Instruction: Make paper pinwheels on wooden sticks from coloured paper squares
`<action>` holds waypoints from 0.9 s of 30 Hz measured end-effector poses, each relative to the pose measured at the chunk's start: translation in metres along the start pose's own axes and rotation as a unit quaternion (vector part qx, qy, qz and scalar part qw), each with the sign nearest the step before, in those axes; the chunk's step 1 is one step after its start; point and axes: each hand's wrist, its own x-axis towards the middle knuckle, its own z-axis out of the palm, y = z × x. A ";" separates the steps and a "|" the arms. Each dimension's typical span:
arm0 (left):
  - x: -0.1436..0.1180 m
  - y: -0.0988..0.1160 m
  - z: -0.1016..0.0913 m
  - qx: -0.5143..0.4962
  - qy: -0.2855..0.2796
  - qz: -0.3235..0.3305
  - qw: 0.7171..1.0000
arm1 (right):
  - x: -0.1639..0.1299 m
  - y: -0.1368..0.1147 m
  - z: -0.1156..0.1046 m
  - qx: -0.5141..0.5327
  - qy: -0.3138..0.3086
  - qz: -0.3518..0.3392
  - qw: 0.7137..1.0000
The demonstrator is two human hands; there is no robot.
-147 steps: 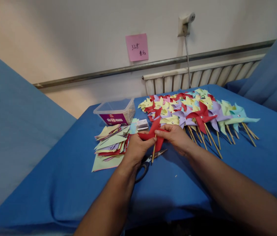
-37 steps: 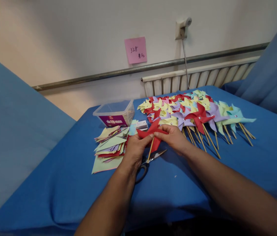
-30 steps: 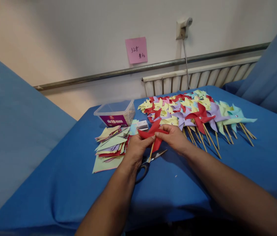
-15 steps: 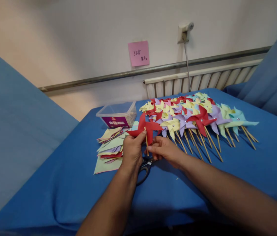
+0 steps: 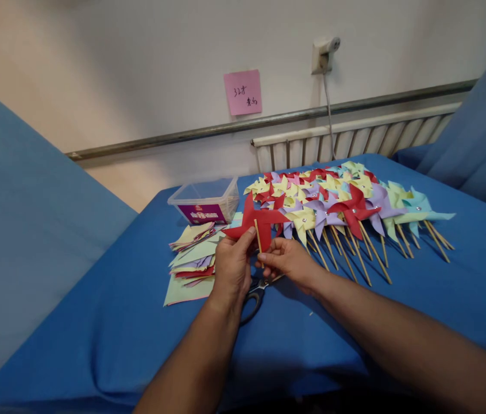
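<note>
A red paper pinwheel (image 5: pixel 263 217) is held up with its back toward me, a thin wooden stick (image 5: pixel 258 237) lying against its middle. My left hand (image 5: pixel 233 264) is closed on the pinwheel, its thumb pressed at the stick near the centre. The fingers of my right hand (image 5: pixel 286 261) pinch the lower part of that stick. Beneath both hands lies a pair of black-handled scissors (image 5: pixel 255 298), partly hidden. To the left of my left hand is a pile of coloured paper sheets (image 5: pixel 193 261).
Many finished-looking pinwheels (image 5: pixel 329 201) in several colours lie to the right with their sticks toward me. A clear plastic box (image 5: pixel 203 198) with a purple label stands behind the paper. Blue cloth (image 5: pixel 139 333) covers the table, with a radiator (image 5: pixel 350 135) behind.
The red pinwheel has turned a little and risen slightly in my hands, its stick tilting a bit. Both hands keep their hold in nearly the same place.
</note>
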 end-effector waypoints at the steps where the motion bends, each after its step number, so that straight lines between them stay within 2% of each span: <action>1: 0.000 0.000 0.000 -0.004 0.000 0.003 1.000 | 0.000 0.000 0.000 0.002 0.004 -0.004 1.000; 6: -0.002 -0.001 0.002 -0.018 0.003 0.009 1.000 | 0.002 0.002 -0.001 0.010 -0.008 -0.017 1.000; 14: -0.007 -0.003 0.003 -0.008 -0.026 -0.025 0.999 | 0.004 0.004 -0.001 0.018 -0.018 -0.024 0.999; 17: -0.006 -0.003 0.003 -0.007 -0.018 -0.027 0.999 | 0.004 0.004 -0.001 0.016 -0.017 -0.025 0.999; 27: -0.002 -0.007 0.001 0.027 0.028 0.042 0.998 | 0.004 0.005 0.001 0.011 0.016 -0.019 1.000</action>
